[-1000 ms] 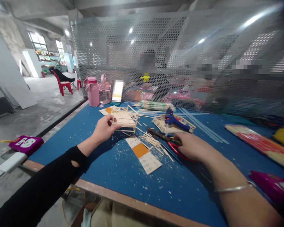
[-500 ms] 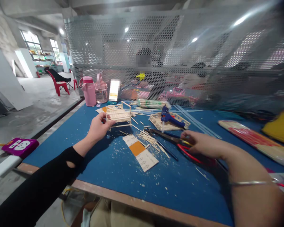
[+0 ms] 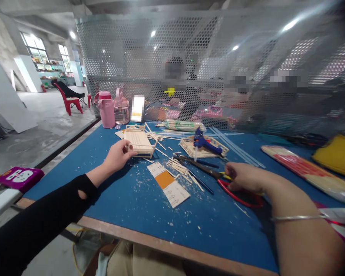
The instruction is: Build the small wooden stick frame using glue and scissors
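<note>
My left hand [image 3: 119, 155] pinches the near left corner of a small bed-like frame [image 3: 138, 140] built from thin wooden sticks. Its slatted top faces up and it rests on or just above the table. My right hand [image 3: 244, 177] has curled fingers closed at the handles of red-handled scissors [image 3: 240, 196], whose dark blades point left. A bit of yellow shows by the fingertips. Left of the scissors lie blue-handled pliers [image 3: 205, 163]. Loose short sticks [image 3: 179, 166] and a printed card with an orange band [image 3: 164, 179] lie between my hands.
A blue glue gun [image 3: 205, 142] lies on another stick frame [image 3: 186, 147]. Behind are bagged sticks [image 3: 184, 125] and clear glue sticks [image 3: 235, 145]. A pink flask [image 3: 107, 111] stands back left before a perforated metal screen [image 3: 138, 50]. A stick pack [image 3: 304, 170] lies right.
The stick frame has tipped down in my left hand, so its slatted top shows more. My right hand has shifted slightly right and down, with more of the red handles visible.
</note>
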`<state>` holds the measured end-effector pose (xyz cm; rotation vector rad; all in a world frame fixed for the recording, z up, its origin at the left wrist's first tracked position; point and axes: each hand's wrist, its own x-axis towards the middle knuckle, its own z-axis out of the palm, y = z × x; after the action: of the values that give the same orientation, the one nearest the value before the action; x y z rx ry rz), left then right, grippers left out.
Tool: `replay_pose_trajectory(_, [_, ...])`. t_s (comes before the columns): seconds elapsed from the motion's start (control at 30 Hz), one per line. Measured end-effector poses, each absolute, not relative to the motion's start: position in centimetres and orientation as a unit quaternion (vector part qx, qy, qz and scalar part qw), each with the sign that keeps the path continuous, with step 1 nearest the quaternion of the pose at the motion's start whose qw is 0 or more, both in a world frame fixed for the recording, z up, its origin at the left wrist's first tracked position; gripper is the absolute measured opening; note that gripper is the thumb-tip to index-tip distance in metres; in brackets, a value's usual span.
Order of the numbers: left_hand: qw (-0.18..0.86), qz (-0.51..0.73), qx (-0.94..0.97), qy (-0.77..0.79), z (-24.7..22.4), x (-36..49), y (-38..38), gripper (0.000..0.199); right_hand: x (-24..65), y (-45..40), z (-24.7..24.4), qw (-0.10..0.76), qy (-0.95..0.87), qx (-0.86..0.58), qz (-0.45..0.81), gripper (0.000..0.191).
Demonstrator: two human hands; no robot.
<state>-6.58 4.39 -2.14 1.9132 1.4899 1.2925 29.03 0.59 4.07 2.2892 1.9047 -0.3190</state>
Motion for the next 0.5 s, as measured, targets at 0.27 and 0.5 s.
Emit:
replay_pose_trajectory(0.27, [0.221, 0.429, 0.691, 0.538, -2.5, -6.8, 4.7, 0.017, 29.9, -3.8, 4.6, 0.027, 0.648, 0.754, -0.102, 0.024])
replay_pose_trajectory(0.5, [0.216, 0.436, 0.682, 0.546, -2.2, -6.4, 4.4, 0.025, 31.0, -8.6, 1.2, 0.018, 0.566, 0.824, -0.026, 0.01])
